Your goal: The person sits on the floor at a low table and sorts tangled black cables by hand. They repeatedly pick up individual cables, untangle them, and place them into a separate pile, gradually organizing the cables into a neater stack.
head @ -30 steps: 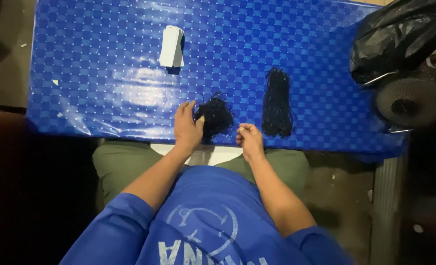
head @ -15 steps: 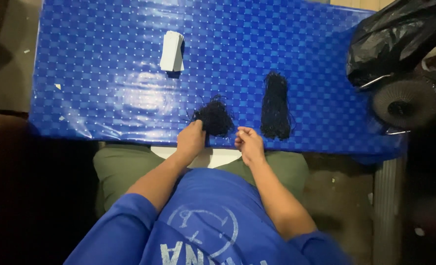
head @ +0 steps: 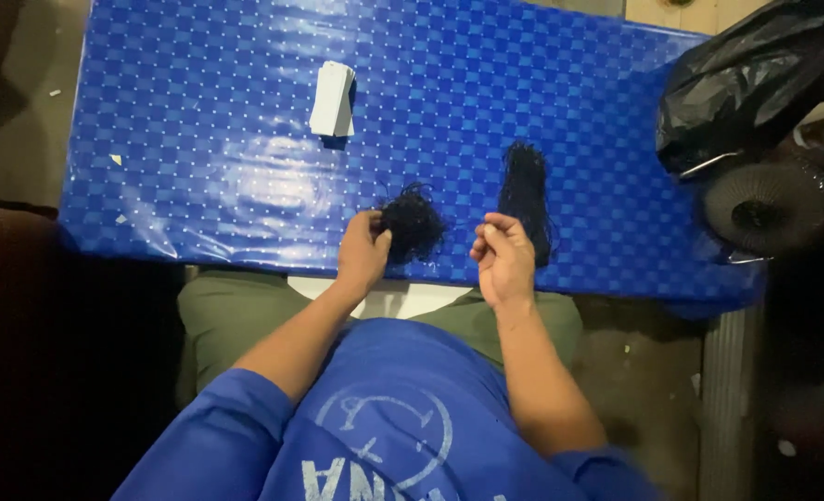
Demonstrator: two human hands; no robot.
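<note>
Tangled black thread clump [head: 414, 225] pinched in left hand [head: 364, 252] near surface's [head: 198, 139] front edge may snag; right hand [head: 503, 255] fingertips together, seemingly on a strand too thin to see

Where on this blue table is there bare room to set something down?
Bare cloth lies left of the white block and between it and the black bag. The near edge is crowded: left hand, tangled clump, right hand, straight bundle.

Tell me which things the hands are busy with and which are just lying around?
Busy with:
- left hand holding the tangled black clump
- right hand, fingers pinched beside it
- straight black bundle next to the right hand

Lying about:
- white block on the blue checked table cover
- black plastic bag
- round dark brush-like thing
</note>
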